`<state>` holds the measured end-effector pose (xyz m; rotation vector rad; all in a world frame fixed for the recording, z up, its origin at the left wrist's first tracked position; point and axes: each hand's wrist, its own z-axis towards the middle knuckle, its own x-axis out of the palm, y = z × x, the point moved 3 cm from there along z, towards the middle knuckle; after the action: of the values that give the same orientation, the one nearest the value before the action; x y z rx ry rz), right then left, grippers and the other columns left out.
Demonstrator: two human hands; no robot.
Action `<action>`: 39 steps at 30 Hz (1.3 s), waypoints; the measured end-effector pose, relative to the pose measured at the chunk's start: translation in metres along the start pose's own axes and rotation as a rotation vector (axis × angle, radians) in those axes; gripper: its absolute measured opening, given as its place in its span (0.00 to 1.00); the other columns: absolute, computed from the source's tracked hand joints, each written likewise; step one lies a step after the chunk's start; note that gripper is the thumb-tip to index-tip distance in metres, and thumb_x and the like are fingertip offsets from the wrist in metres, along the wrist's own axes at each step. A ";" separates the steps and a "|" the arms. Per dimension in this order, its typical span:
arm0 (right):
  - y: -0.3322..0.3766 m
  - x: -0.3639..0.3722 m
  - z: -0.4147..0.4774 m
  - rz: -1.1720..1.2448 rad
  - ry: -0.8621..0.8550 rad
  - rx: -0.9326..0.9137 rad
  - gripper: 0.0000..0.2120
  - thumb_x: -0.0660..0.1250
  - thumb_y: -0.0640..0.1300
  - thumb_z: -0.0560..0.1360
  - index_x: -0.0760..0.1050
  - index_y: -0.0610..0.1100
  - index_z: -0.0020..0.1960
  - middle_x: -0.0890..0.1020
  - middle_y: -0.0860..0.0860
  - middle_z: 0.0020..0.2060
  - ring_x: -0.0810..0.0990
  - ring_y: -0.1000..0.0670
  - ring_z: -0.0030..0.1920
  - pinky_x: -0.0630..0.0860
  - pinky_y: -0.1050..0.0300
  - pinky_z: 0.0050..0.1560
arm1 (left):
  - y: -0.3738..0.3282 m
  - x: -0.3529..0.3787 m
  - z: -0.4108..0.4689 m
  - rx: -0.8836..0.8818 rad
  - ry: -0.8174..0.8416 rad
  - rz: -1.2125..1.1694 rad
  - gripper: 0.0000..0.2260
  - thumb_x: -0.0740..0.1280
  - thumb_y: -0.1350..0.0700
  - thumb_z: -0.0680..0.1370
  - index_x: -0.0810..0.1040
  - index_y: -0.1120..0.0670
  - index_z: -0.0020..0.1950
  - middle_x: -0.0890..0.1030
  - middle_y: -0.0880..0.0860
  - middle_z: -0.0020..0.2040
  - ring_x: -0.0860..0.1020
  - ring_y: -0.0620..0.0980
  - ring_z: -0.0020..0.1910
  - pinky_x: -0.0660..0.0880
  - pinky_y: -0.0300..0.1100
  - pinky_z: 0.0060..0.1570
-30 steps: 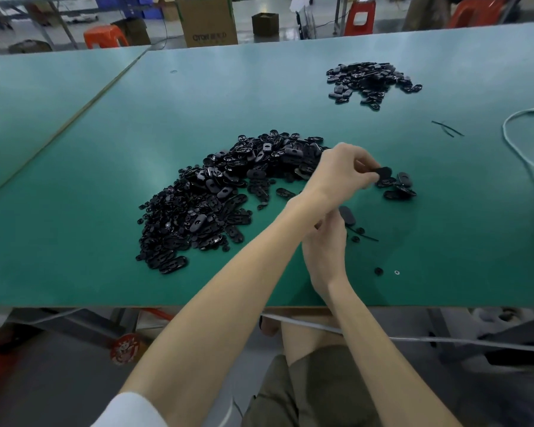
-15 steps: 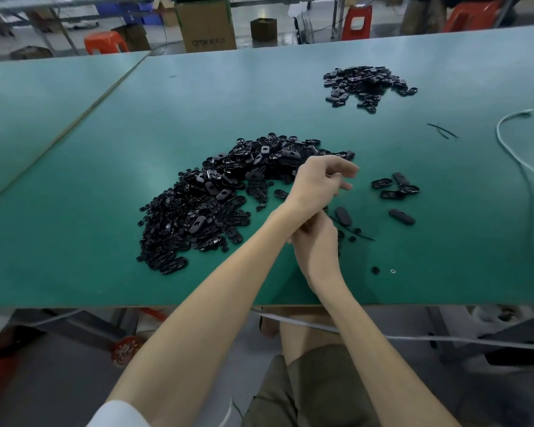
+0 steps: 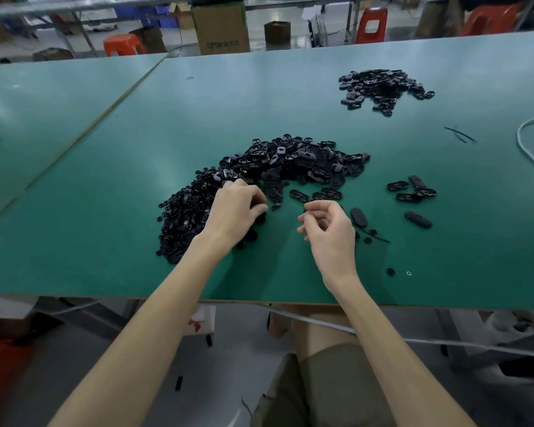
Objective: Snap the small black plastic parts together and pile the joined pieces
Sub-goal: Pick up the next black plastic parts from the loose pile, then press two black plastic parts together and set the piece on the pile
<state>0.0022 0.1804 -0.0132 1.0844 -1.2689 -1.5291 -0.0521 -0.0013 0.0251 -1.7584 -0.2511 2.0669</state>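
A person's left hand (image 3: 238, 208) digs curled fingers into the large heap of loose black parts (image 3: 290, 167) at mid-counter (image 3: 105, 241); whether it pinches 1 cannot be told. The right hand (image 3: 329, 229) hovers loosely curled, apparently empty. The small far pile (image 3: 383, 87), likely joined pieces, suggests most of the work lies ahead.

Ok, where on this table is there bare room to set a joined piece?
Bare green lies between the big heap and the far pile, and left of the heap toward the table seam. Crowded around the loose pieces beside the right hand.
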 end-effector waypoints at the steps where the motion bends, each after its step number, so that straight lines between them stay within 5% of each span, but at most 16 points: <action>1: 0.000 0.000 0.000 -0.006 0.002 -0.002 0.07 0.66 0.35 0.82 0.77 0.46 0.55 0.85 0.50 0.44 0.85 0.56 0.39 0.79 0.60 0.43 | 0.000 0.002 -0.001 0.007 0.002 0.022 0.07 0.72 0.54 0.80 0.86 0.54 0.56 0.80 0.55 0.55 0.74 0.57 0.59 0.70 0.51 0.64; 9: 0.000 0.000 0.000 -0.003 0.007 0.002 0.07 0.65 0.35 0.82 0.77 0.46 0.54 0.85 0.51 0.43 0.85 0.55 0.39 0.78 0.62 0.41 | -0.008 0.010 0.002 0.002 -0.119 0.034 0.09 0.68 0.58 0.83 0.81 0.54 0.62 0.79 0.54 0.57 0.74 0.57 0.61 0.66 0.48 0.64; 14: 0.000 -0.001 0.000 -0.003 0.009 -0.004 0.07 0.66 0.35 0.81 0.78 0.45 0.54 0.85 0.51 0.43 0.85 0.55 0.39 0.78 0.62 0.41 | -0.017 0.018 0.009 0.111 -0.035 0.188 0.19 0.65 0.60 0.84 0.75 0.48 0.74 0.74 0.50 0.71 0.70 0.54 0.69 0.61 0.48 0.67; 27: 0.001 -0.001 -0.001 0.005 0.015 -0.004 0.08 0.65 0.35 0.81 0.77 0.47 0.53 0.85 0.52 0.42 0.84 0.56 0.39 0.78 0.63 0.40 | -0.018 0.013 0.005 0.095 -0.212 0.133 0.10 0.61 0.57 0.86 0.80 0.55 0.61 0.80 0.52 0.59 0.76 0.53 0.59 0.61 0.48 0.62; 32: 0.001 -0.001 -0.001 0.004 0.016 0.000 0.08 0.66 0.35 0.81 0.77 0.47 0.53 0.85 0.51 0.42 0.84 0.55 0.39 0.78 0.62 0.41 | -0.021 0.007 0.006 0.037 -0.089 -0.032 0.09 0.62 0.57 0.85 0.78 0.61 0.57 0.78 0.56 0.54 0.77 0.57 0.50 0.72 0.53 0.57; 39: 0.001 -0.001 0.000 -0.004 0.012 -0.005 0.08 0.66 0.35 0.81 0.78 0.46 0.53 0.85 0.51 0.43 0.85 0.55 0.39 0.79 0.61 0.42 | -0.031 0.018 0.003 0.078 -0.049 0.050 0.07 0.64 0.57 0.84 0.79 0.59 0.56 0.79 0.55 0.54 0.77 0.56 0.53 0.69 0.49 0.61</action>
<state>0.0026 0.1811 -0.0125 1.0915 -1.2553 -1.5256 -0.0507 0.0341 0.0219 -1.6861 -0.1407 2.1271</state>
